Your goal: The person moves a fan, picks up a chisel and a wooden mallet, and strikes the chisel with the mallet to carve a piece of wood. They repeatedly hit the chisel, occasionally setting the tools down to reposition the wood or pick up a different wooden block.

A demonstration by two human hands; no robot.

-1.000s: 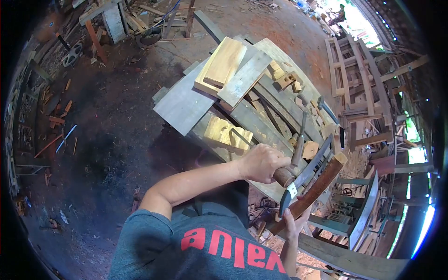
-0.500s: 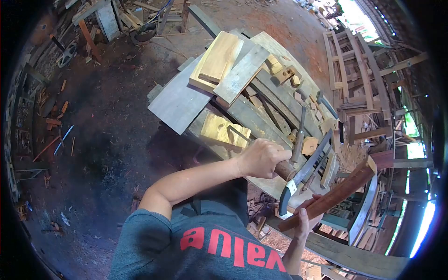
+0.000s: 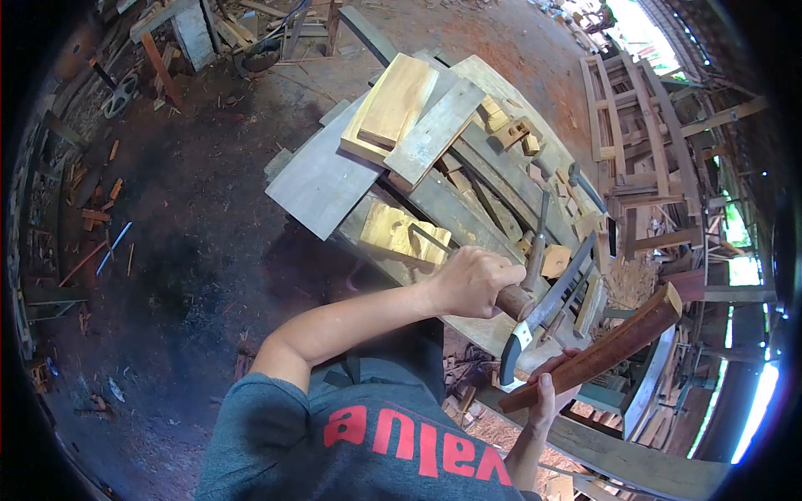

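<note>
My left hand (image 3: 474,282) is closed around the wooden handle (image 3: 515,302) of a tool. Its thin dark shaft (image 3: 429,238) points up and left across a notched yellow wood block (image 3: 393,232) on the workbench. Lower right, my right hand (image 3: 555,387) grips the near end of a long, curved reddish-brown wood piece (image 3: 610,346), which slants up to the right, beyond the bench edge. Between the hands lies a long blade with a black and white handle (image 3: 515,344). Another wooden-handled tool (image 3: 535,260) rests just above it.
Boards (image 3: 322,179) and a thick light wood block (image 3: 399,98) lie on the bench's far left part. A wooden plane-like block (image 3: 511,132) sits farther back. Wooden frames (image 3: 639,125) stand at the right; scraps (image 3: 96,219) litter the dark floor at left.
The brown wood piece has turned slightly in my right hand, and its far end has shifted a little right, showing more of its end face. My left hand has barely moved.
</note>
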